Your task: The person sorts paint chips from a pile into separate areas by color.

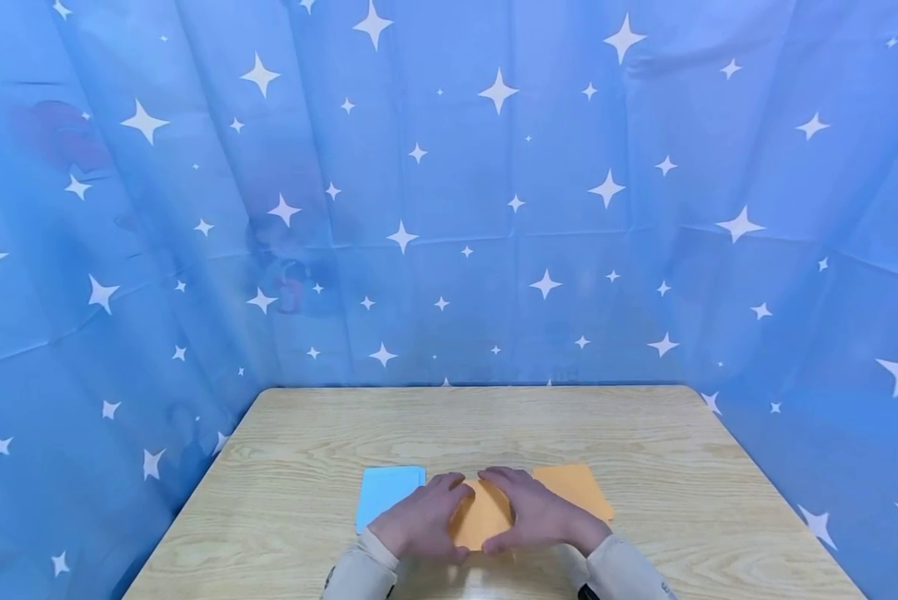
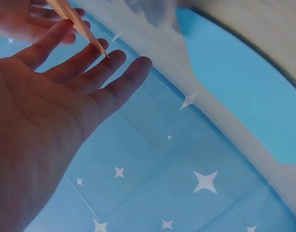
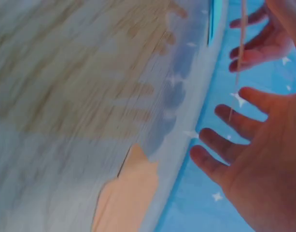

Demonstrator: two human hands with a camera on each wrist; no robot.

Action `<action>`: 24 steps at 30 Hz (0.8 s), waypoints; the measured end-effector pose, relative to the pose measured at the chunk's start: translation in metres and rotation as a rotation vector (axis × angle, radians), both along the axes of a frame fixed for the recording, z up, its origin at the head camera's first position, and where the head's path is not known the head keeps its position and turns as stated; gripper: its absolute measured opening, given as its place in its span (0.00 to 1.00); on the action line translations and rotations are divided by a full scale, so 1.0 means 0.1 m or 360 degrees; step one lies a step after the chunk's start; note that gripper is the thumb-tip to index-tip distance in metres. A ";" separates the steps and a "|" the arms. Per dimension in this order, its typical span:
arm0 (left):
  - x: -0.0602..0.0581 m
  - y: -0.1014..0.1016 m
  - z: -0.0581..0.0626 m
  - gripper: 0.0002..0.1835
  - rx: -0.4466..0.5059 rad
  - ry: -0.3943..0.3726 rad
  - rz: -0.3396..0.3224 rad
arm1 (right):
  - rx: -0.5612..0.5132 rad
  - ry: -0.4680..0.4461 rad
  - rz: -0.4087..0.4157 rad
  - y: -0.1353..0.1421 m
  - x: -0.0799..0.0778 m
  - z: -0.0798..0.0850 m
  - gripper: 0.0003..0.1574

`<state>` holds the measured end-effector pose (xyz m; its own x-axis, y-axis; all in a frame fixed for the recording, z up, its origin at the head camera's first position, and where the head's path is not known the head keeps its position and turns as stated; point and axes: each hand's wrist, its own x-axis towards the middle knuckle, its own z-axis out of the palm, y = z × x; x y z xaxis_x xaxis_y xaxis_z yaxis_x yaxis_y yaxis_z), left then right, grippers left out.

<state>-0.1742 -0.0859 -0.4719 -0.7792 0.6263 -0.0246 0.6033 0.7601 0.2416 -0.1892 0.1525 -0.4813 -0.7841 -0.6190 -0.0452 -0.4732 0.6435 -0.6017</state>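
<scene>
In the head view, an orange sheet of paper [image 1: 482, 517] is between my two hands, close over the near part of the table. My left hand [image 1: 422, 521] holds its left side by the edges. From the opposite side my right hand [image 1: 539, 512] holds it with thumb and fingertips. The left wrist view shows the sheet [image 2: 75, 21] nearly edge-on, with the left hand's fingertips [image 2: 103, 44] along it. Seen from the right wrist, it is a thin line [image 3: 242, 38] passing between the right hand's fingertips [image 3: 230, 113].
Light blue paper sheets [image 1: 391, 492] lie on the wooden table [image 1: 479, 425] beside the left hand. More orange paper [image 1: 575, 489] lies behind the right hand, partly covered by it. A blue curtain with white stars [image 1: 464, 167] surrounds the table's far and side edges.
</scene>
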 end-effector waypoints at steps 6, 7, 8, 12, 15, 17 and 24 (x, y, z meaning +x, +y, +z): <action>-0.08 -0.03 0.00 0.39 0.0058 -0.0039 -0.0009 | 0.0159 0.0218 0.0042 0.01 0.02 0.01 0.68; -0.09 -0.02 0.00 0.39 0.0062 -0.0044 -0.0012 | 0.0161 0.0225 0.0041 0.02 0.02 0.02 0.68; -0.09 -0.02 0.00 0.40 0.0068 -0.0045 -0.0015 | 0.0162 0.0231 0.0039 0.02 0.02 0.03 0.67; -0.11 0.00 0.01 0.44 0.0081 -0.0069 0.0001 | 0.0142 0.0231 0.0013 0.03 0.01 0.05 0.65; -0.12 0.02 0.01 0.48 0.0052 -0.0072 0.0025 | 0.0128 0.0238 -0.0003 0.04 0.02 0.05 0.64; -0.13 0.02 0.01 0.48 0.0036 -0.0066 0.0033 | 0.0121 0.0238 -0.0006 0.06 0.03 0.05 0.63; -0.16 0.05 0.00 0.46 0.0014 -0.0034 0.0028 | 0.0093 0.0247 -0.0005 0.11 0.03 0.02 0.61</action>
<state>-0.1905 -0.0811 -0.4721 -0.7895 0.6127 -0.0358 0.5844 0.7684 0.2610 -0.1866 0.1636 -0.4794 -0.7864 -0.6163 0.0410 -0.5556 0.6768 -0.4829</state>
